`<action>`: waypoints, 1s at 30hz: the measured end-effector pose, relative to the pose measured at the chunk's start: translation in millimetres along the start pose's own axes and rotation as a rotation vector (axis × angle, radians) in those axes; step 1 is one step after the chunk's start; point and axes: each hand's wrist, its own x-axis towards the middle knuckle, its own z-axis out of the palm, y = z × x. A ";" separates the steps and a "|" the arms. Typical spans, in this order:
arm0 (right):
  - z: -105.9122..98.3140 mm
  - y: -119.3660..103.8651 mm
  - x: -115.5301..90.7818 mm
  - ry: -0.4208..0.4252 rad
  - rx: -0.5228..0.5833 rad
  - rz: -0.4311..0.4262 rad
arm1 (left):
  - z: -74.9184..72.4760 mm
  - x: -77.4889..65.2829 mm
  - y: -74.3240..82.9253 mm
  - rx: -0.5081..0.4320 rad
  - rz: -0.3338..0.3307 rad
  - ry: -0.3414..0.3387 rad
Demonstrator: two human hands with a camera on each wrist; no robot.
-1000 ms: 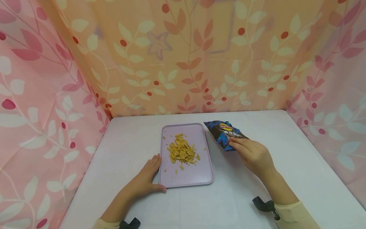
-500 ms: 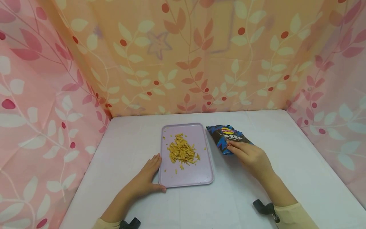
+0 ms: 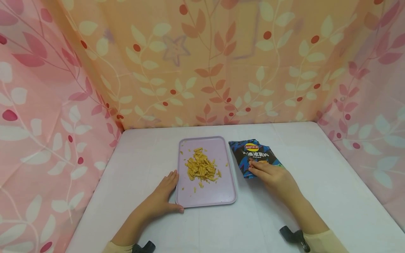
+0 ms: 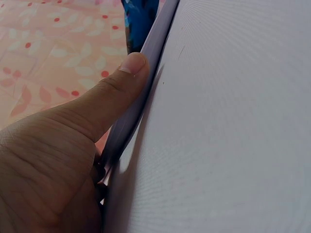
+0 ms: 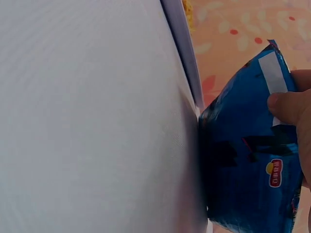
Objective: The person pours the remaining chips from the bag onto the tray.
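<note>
A lilac rectangular tray (image 3: 216,196) lies on the white table with a heap of broken yellow potato chips (image 3: 200,167) and some stray crumbs on it. My left hand (image 3: 162,195) rests against the tray's left side, fingers straight, with the thumb by the near corner; the left wrist view shows that thumb (image 4: 112,90) against the tray's side wall (image 4: 130,116). Just right of the tray, my right hand (image 3: 281,182) pinches a blue and black potato chip bag (image 3: 251,149) between thumb and fingers. In the right wrist view the bag's blue back (image 5: 238,184) is tilted and its lower edge is at the tablecloth.
A white cloth covers the table (image 3: 332,189). Patterned fabric hangs behind it, with a yellow-orange back curtain (image 3: 202,63) and pink side curtains (image 3: 38,140). Each wrist carries a small black camera mount (image 3: 294,234).
My right hand has lowered the bag slightly toward me and the table, and its printed front now faces the head camera more fully. The left hand and the tray have stayed still.
</note>
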 end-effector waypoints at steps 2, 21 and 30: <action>0.1 -1.1 -1.7 -0.014 0.007 0.013 | -0.4 0.1 0.0 0.008 0.005 -0.001; 11.3 -0.8 -27.5 -0.313 0.032 0.126 | 2.6 -0.7 -1.1 0.000 -0.015 0.000; 15.1 2.2 -31.6 -0.380 0.043 0.141 | 3.1 -0.6 -2.3 0.006 -0.023 0.005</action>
